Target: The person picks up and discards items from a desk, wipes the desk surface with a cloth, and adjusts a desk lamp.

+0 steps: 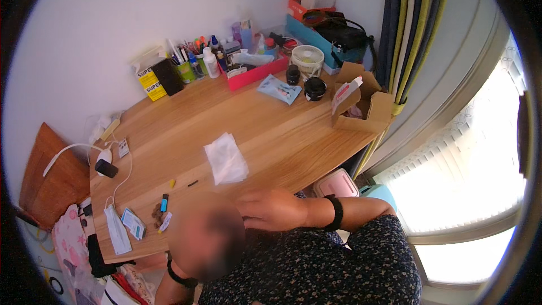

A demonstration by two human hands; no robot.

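My right hand (265, 208) is raised at the table's near edge, fingers bent inward; a blurred patch covers their tips and whatever they may hold. My left hand (185, 248) lies mostly within that blur, so its fingers do not show. Beyond the hands, thin white sheets (226, 159) rest on the wooden table (271, 141). Left of the hands are a blue and black lighter-like stick (164, 203), a brown lump (157, 212) and a small whitish tube (165, 222). A yellow piece (172, 183) and a short dark stick (193, 183) lie just beyond.
At the left are a face mask (117, 231), a blue-white packet (134, 224) and a white lamp (105, 157) with a cable. Along the back stand a pink tray (257, 73) of bottles, dark jars (314, 88) and an open cardboard box (379, 107). Curtains (415, 28) hang at right.
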